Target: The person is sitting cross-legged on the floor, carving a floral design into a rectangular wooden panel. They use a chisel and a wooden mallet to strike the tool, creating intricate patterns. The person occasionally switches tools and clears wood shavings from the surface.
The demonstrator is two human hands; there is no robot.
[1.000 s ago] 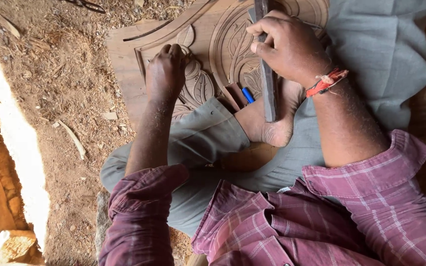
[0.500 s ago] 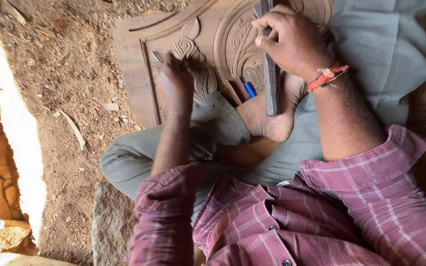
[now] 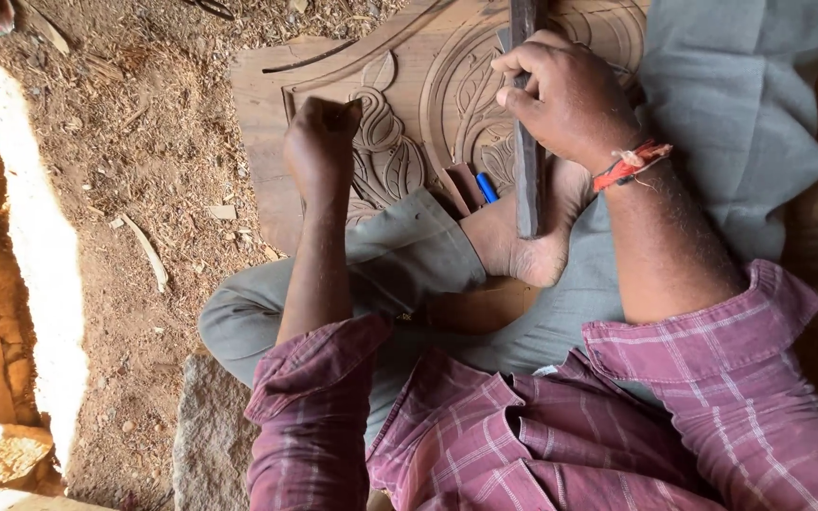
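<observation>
Right hand (image 3: 570,109) clamped on dark bar (image 3: 525,161); left hand (image 3: 319,147) fisted on carved panel (image 3: 409,123)

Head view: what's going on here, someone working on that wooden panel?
A person sits on the sawdust-covered ground with a carved wooden panel in front of them. The left hand is closed and presses down on the leaf carving, possibly on a small tool that cannot be made out. The right hand grips a long dark wooden bar held upright over the panel. A bare foot rests on the board, beside a blue pen.
</observation>
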